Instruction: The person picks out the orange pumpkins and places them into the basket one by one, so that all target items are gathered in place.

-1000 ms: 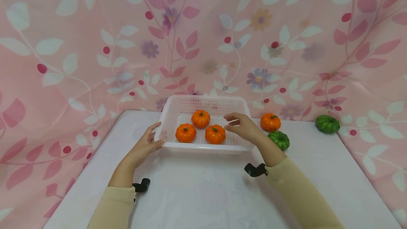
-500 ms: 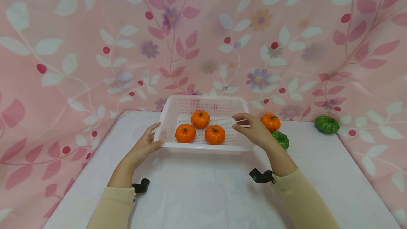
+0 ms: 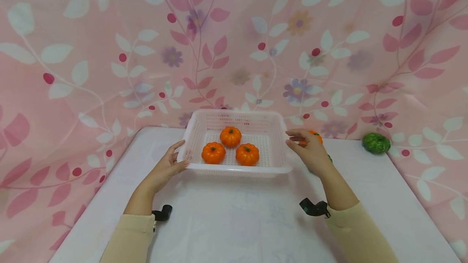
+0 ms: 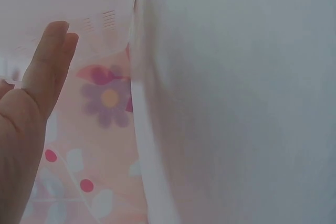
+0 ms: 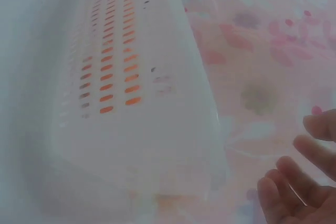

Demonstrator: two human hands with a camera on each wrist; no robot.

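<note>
A white plastic basket with slotted walls stands at the back of the table. Inside lie three orange toy pumpkins: one at the back, one at left and one at right. My left hand holds the basket's left end, thumb at the front corner of the rim, fingers along the outer wall. Just outside the right end is my right hand, fingers loosely bent and holding nothing. Behind it, another orange pumpkin and a green one are mostly hidden.
Farther right, a second green pumpkin sits at the table's back edge. The table has a white cover. A pink floral cloth hangs right behind the basket.
My right hand has drawn back from over the basket to the right, past its rim, and now covers much of the pumpkins there. The left hand and basket stay put.
</note>
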